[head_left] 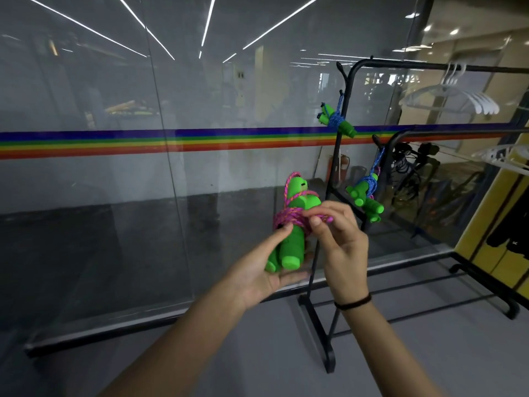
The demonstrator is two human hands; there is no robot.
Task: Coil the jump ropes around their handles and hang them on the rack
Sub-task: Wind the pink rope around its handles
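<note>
My left hand [264, 265] cradles a pair of green jump rope handles [290, 247] wrapped with pink cord [289, 217], thumb pressed on the coil. My right hand [340, 239] pinches the loose end of the pink cord just right of the handles. On the black rack [347, 90] to the right hang two coiled jump ropes with green handles: one bound in blue cord [337, 118] high on the end post, and one in blue and pink cord [365, 196] lower down.
A glass wall with a rainbow stripe [143, 143] stands straight ahead. White hangers [455, 96] hang on the rack's top bar. The rack's black foot [317, 336] rests on the grey floor beside my right forearm. A yellow panel [492, 239] stands far right.
</note>
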